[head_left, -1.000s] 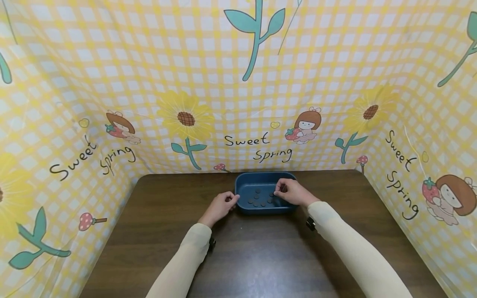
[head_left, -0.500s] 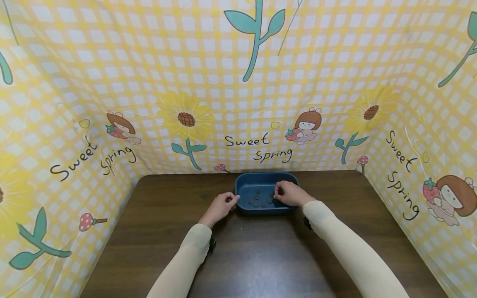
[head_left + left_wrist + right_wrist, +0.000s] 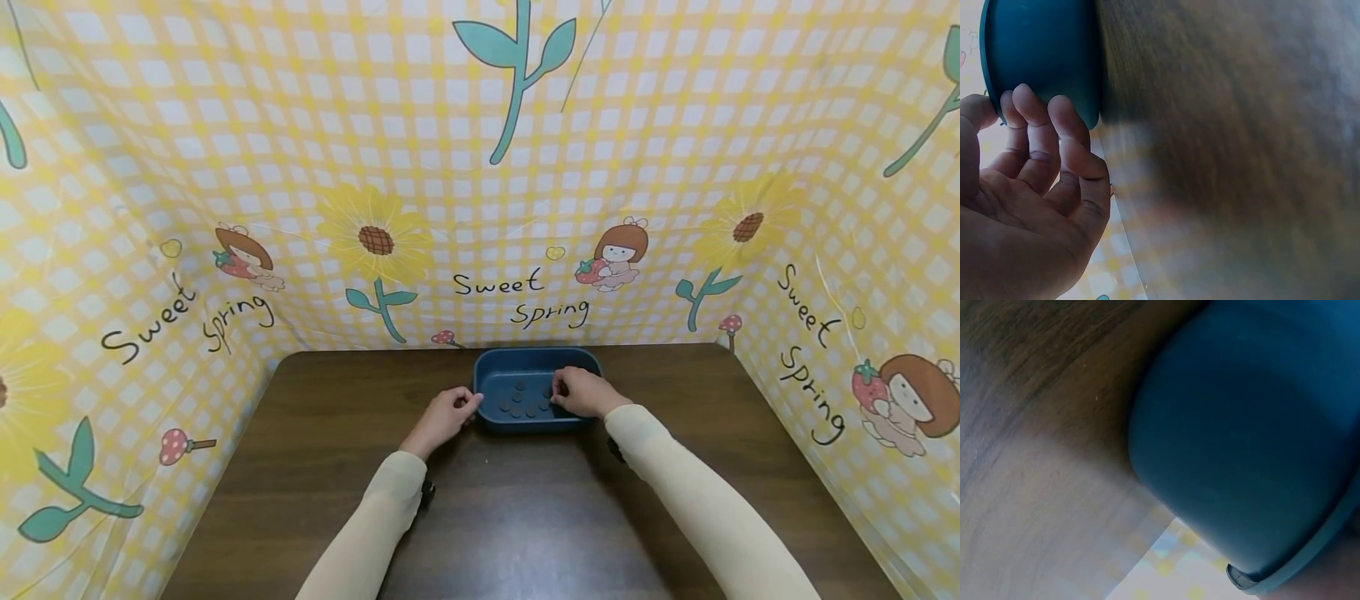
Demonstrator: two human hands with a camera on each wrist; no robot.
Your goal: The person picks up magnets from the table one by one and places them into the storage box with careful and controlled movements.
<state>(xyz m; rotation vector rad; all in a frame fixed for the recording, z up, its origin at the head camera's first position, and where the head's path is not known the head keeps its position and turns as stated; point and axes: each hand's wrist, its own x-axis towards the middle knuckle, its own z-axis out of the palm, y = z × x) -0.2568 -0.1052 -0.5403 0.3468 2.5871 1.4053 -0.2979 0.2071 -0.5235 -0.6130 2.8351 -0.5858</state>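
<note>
A blue rectangular basin [image 3: 536, 427] stands at the back of the table. Several small dark round discs [image 3: 531, 412] lie scattered on its floor. At the basin's left end, my left hand [image 3: 444, 417] pinches the rim; the left wrist view shows the thumb over the rim and curled fingertips against the outer wall of the basin [image 3: 1047, 50]. My right hand [image 3: 588, 392] reaches over the right side, its curled fingertips low inside near the discs. Whether a disc is between them is too small to tell. Only the basin's outer wall [image 3: 1229, 437] shows clearly in the right wrist view.
The brown wooden table [image 3: 495, 500] extends in front of the basin and to both sides. A yellow-checked cloth [image 3: 480, 200] with printed flowers hangs behind the table and along its left and right edges.
My right hand has sunk slightly into the basin, and its forearm has shifted a little to the left. The left hand and the basin look nearly unmoved.
</note>
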